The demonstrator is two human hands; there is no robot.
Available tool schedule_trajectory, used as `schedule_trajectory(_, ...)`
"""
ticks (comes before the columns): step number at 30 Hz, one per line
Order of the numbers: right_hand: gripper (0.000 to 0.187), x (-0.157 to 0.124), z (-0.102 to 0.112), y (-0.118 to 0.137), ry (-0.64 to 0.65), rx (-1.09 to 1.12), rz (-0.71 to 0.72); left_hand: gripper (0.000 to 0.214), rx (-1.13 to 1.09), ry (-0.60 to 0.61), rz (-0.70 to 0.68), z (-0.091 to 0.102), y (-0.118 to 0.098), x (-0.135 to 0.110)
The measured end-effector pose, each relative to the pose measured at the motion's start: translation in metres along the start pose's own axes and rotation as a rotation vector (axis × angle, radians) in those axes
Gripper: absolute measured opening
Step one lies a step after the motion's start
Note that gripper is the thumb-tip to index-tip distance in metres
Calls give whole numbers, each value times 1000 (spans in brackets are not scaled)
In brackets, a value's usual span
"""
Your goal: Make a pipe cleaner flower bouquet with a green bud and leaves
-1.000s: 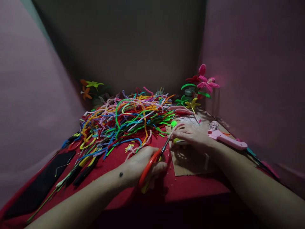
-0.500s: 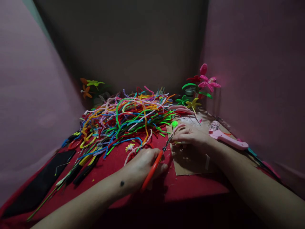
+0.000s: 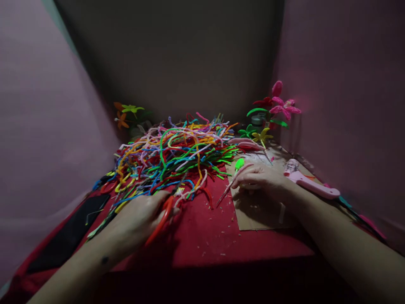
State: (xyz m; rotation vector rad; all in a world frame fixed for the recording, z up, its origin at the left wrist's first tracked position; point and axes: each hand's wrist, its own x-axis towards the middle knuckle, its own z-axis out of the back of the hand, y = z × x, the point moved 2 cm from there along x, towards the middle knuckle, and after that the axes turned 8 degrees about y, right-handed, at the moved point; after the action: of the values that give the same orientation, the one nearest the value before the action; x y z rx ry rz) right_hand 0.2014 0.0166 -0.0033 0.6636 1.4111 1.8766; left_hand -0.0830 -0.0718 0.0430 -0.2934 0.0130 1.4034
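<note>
My left hand [image 3: 144, 215] is wrapped round a pair of scissors with orange handles [image 3: 162, 226], their dark blades pointing away toward the pile of pipe cleaners [image 3: 180, 154]. Over the cardboard sheet [image 3: 262, 219], my right hand [image 3: 261, 179] pinches a pale pink pipe cleaner [image 3: 243, 169], bent into a loop, with its thin twisted end sticking out toward the lower left. Just beyond those fingers shows a bright green fuzzy bud [image 3: 239, 164]. A small bunch of pale yellow tips [image 3: 180, 191] lies by the scissor blades.
A pink glue gun [image 3: 313, 185] lies beside my right forearm. Pipe-cleaner flowers stand at the back, pink ones [image 3: 285, 107] right and orange ones [image 3: 122, 120] left. At left is a flat black object [image 3: 71, 232]. Small clippings dot the red cloth [image 3: 202, 240].
My left hand has drawn the scissors away to the left, off the pink pipe cleaner. My right hand still holds that piece in much the same place. The view has shifted slightly.
</note>
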Motion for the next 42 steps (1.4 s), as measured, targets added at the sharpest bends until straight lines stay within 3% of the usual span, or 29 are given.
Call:
schedule_trajectory(2, 22, 0, -1, 2, -5, -20, -2, 36, 247, 21, 170, -3, 19, 4)
schedule_trajectory(4, 23, -1, -2, 2, -16, -11, -7, 35, 352, 63, 274, -6, 33, 8)
schedule_trajectory(8, 24, -2, -8, 1, -48, 121, 8, 32, 352, 47, 255, -3, 40, 13)
schedule_trajectory(10, 24, -3, -11, 2, -57, 183, 23, 36, 288, -79, 186, 4, 26, 16)
schedule_trajectory(12, 24, -3, -14, 4, -65, 207, 37, 36, 44, -162, -24, 8, 0, 20)
schedule_trajectory(16, 25, -6, -19, 7, -47, 226, 107, 33, -620, -45, -279, 2, -60, 38)
schedule_trajectory(19, 31, -7, -20, 4, -65, 224, 153, 26, -845, 10, -349, -7, -93, 53)
schedule_trajectory(22, 38, -7, -19, 3, -118, 184, 179, 18, -909, 19, -371, -15, -107, 63)
schedule_trajectory(28, 38, -9, -19, 14, -196, -63, 247, 17, -630, -387, -452, -24, -105, 67)
schedule_trajectory(33, 42, -11, -20, 17, -236, -129, 221, 22, -212, -570, -532, -35, -106, 63)
schedule_trajectory(35, 43, -11, -21, 17, -244, -167, 231, 25, -96, -593, -541, -38, -108, 61)
schedule_trajectory(37, 41, -10, -22, 17, -276, -211, 263, 24, -154, -582, -514, -38, -110, 59)
schedule_trajectory(39, 34, -11, -24, 17, -316, -234, 305, 20, -421, -515, -431, -34, -111, 59)
schedule_trajectory(40, 30, -11, -25, 18, -336, -238, 325, 17, -617, -441, -366, -33, -111, 60)
schedule_trajectory(42, 24, -14, -28, 19, -382, -270, 376, 17, -1062, -156, -232, -32, -111, 65)
